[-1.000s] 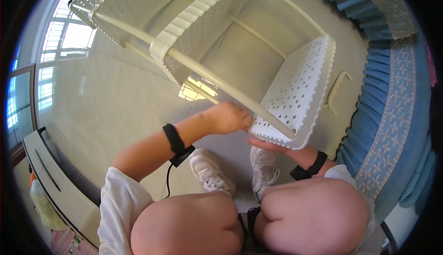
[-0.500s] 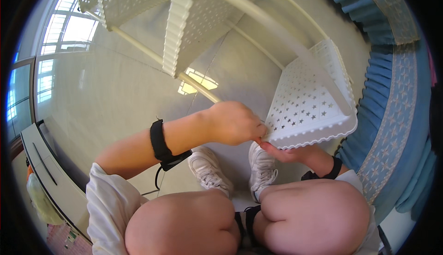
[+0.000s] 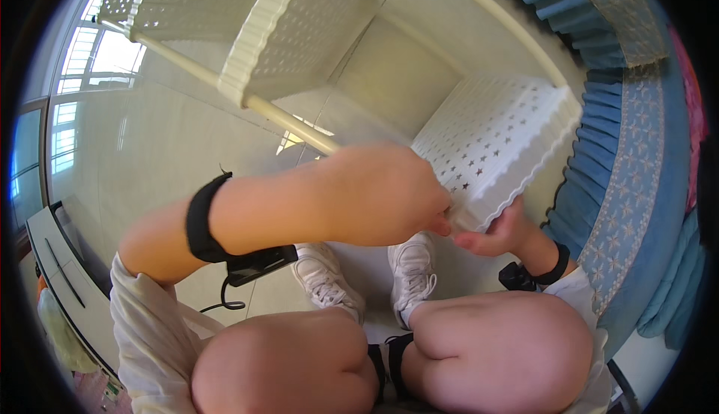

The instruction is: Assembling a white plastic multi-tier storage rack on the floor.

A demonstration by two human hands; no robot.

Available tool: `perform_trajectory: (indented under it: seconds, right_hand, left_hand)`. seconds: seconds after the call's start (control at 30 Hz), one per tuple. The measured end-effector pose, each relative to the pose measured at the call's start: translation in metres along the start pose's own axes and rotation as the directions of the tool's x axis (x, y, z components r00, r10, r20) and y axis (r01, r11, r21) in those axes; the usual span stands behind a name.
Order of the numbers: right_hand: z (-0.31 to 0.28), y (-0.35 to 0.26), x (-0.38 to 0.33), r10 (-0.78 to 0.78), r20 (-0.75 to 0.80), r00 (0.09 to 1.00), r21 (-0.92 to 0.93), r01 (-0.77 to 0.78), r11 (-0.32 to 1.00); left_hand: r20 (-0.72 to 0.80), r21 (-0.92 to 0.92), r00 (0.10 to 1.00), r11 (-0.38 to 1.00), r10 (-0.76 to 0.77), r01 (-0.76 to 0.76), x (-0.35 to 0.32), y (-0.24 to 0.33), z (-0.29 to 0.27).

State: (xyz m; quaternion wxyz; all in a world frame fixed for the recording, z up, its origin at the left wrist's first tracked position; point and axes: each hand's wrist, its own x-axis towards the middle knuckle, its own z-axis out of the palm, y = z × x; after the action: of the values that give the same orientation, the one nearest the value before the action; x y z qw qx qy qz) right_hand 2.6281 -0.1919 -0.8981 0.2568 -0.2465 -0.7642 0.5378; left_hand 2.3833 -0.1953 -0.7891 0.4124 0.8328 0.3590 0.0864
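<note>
A cream-and-white plastic shelf rack lies on its side before me, and its end shelf (image 3: 487, 129) has star-shaped holes and a wavy rim. My left hand (image 3: 397, 201) is closed at the near left corner of this shelf, where a cream pole (image 3: 288, 120) runs in under it. What its fingers grip is partly hidden, but the pole enters the fist. My right hand (image 3: 503, 232) holds the shelf's near rim from below and the right, thumb close to the left fingers. A middle shelf (image 3: 299, 28) with small holes stands further along the poles.
Another perforated shelf (image 3: 180, 2) is at the far left of the rack. Blue pleated fabric (image 3: 599, 182) hangs along the right side. A white drawer unit (image 3: 71, 294) stands at the left. My white shoes (image 3: 327, 283) are on the shiny tiled floor (image 3: 172, 129).
The rack has turned and shifted. The pole that crossed over the end shelf now meets its far right corner. My left hand has come closer, and my right hand has shifted up along the rim.
</note>
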Motion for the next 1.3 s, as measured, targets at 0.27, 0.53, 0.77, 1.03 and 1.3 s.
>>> perform_trajectory:
  seconds: [0.27, 0.53, 0.77, 1.03, 1.3]
  right_hand:
    - [-0.081, -0.037, -0.025, -0.209, -0.001, 0.978, -0.477, 0.183, 0.859]
    - [-0.029, -0.093, 0.063, -0.312, 0.182, 0.932, -0.818, 0.32, 0.478]
    - [-0.025, -0.079, 0.04, -0.464, 0.261, 0.847, -0.73, 0.488, 0.479]
    - [-0.075, -0.071, 0.025, -0.516, 0.452, 0.728, -0.6, 0.676, 0.428]
    - [-0.085, -0.063, 0.06, -0.487, 0.314, 0.815, -0.623, 0.564, 0.542]
  left_hand:
    - [-0.013, -0.119, 1.0, 0.993, 0.004, -0.005, 0.008, 0.009, -0.005]
    - [0.013, 0.407, 0.984, 0.898, 0.179, -0.169, 0.0, 0.001, 0.001]
    - [-0.113, 0.208, 0.983, 0.971, 0.142, -0.116, -0.015, 0.008, 0.022]
    - [-0.056, 0.332, 0.97, 0.921, 0.236, -0.205, -0.011, 0.02, 0.004]
    - [-0.521, 0.707, 0.378, 0.635, 0.765, -0.311, -0.021, -0.036, 0.056]
